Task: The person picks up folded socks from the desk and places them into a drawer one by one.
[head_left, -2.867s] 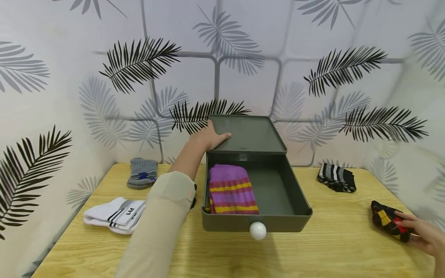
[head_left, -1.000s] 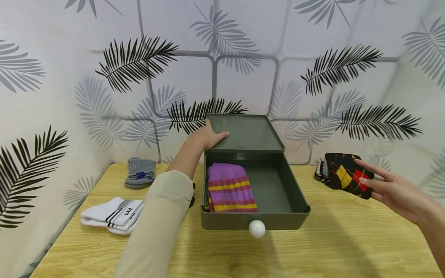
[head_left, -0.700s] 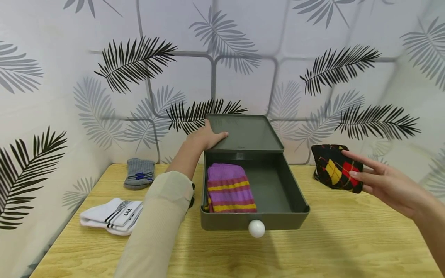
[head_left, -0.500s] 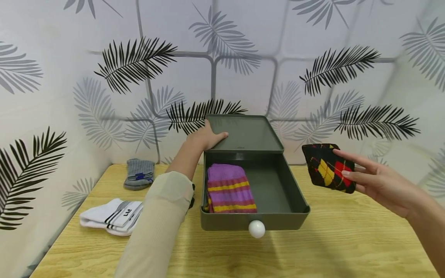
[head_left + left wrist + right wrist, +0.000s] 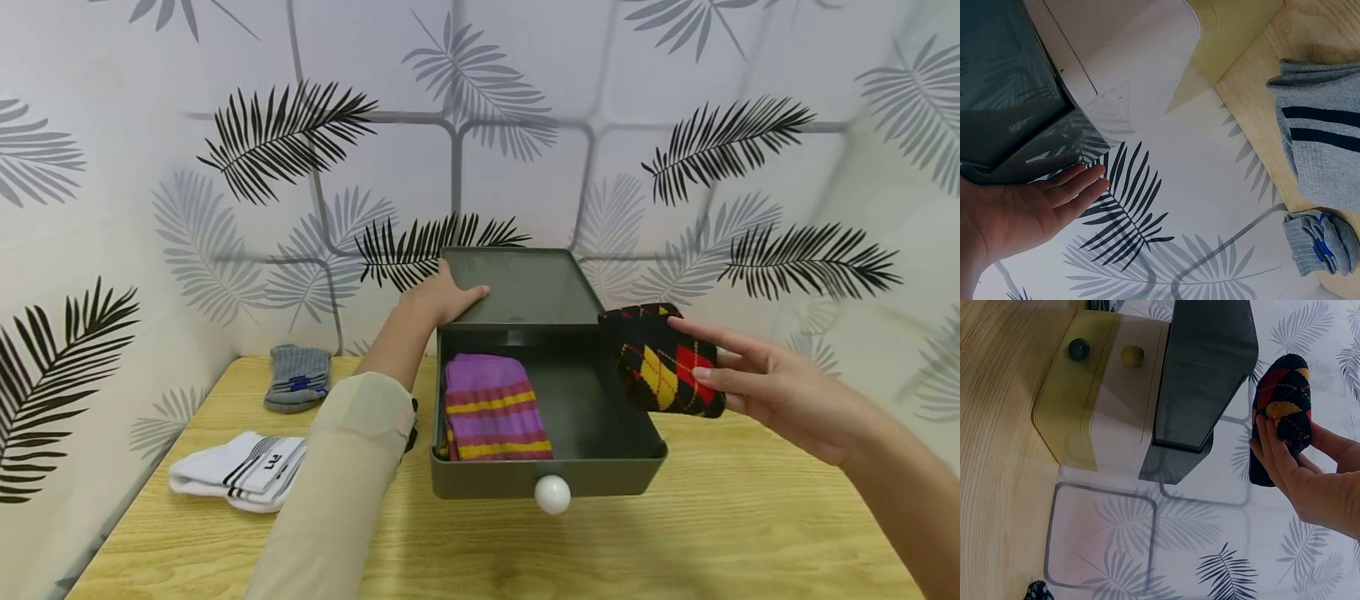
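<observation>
My right hand (image 5: 780, 383) pinches a folded pair of black, red and yellow argyle socks (image 5: 660, 362) between thumb and fingers. The socks are held up over the right side of a dark green pulled-out drawer (image 5: 585, 400), overlapping its right wall in the head view. Inside the drawer, on the left, lie folded purple socks (image 5: 495, 408) with yellow and maroon stripes. My left hand (image 5: 442, 296) rests at the left edge of the drawer unit's flat top (image 5: 525, 283), thumb on top. Its fingers (image 5: 1079, 184) lie straight along the side in the left wrist view.
White striped socks (image 5: 243, 467) and grey socks (image 5: 297, 375) lie on the left of the wooden table (image 5: 487, 550). Below the dark drawer sit a pink drawer (image 5: 1119, 394) and a yellow drawer (image 5: 1069, 400) with round knobs. A leaf-patterned curtain (image 5: 525, 183) stands behind.
My right hand has taken the argyle socks from the table's right side, lifted them and carried them left to the open drawer. The left hand has stayed on the unit's top.
</observation>
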A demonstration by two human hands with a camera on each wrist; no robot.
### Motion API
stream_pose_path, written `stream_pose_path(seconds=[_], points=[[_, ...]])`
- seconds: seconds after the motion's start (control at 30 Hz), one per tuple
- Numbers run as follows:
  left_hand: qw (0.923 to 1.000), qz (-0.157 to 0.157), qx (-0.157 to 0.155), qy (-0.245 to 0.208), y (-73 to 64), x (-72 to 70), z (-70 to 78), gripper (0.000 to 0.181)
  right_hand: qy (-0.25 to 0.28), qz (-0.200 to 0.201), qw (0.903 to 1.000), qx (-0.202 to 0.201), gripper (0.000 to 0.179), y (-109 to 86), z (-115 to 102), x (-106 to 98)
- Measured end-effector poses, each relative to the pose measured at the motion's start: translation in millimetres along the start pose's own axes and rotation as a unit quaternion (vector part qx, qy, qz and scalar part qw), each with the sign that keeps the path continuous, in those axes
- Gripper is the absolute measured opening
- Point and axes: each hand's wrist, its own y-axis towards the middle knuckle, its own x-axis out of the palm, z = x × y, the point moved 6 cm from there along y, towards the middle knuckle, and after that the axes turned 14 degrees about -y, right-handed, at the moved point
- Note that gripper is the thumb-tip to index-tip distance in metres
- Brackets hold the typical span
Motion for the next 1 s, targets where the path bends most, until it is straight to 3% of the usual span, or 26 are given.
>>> stream_pose_path(seconds=[0.4,0.53,0.67,0.77,0.9,1.0], points=[[1.0,-0.001,-0.001,0.0,-0.1,-0.8,0.1,0.091,-0.025,-0.037,0.9985,0.032,0.056,13.8,-18.5,39.8],[1.0,0.0,0.0,0.001,0.2,-1.4,0.5,0.091,-0.074,-0.044,0.9961,0.017,0.057,22.2,-25.8,53.9],[1.0,0.0,0.0,0.0,0.7,-1.2,-0.2,0.091,-0.151,-0.032,0.9879,-0.001,0.058,29.8,-30.8,66.1],[1.0,0.001,0.001,0.001,1.8,-0.8,-0.8,0.091,-0.178,-0.031,0.9834,-0.013,0.057,35.3,-31.8,74.8],[1.0,0.002,0.003,0.001,2.5,-0.4,-1.2,0.091,-0.243,-0.028,0.9692,-0.031,0.055,40.8,-32.6,83.1],[1.0,0.003,0.004,-0.002,2.3,-1.2,-1.3,0.091,-0.334,-0.019,0.941,-0.051,0.053,42.2,-36.2,87.5]])
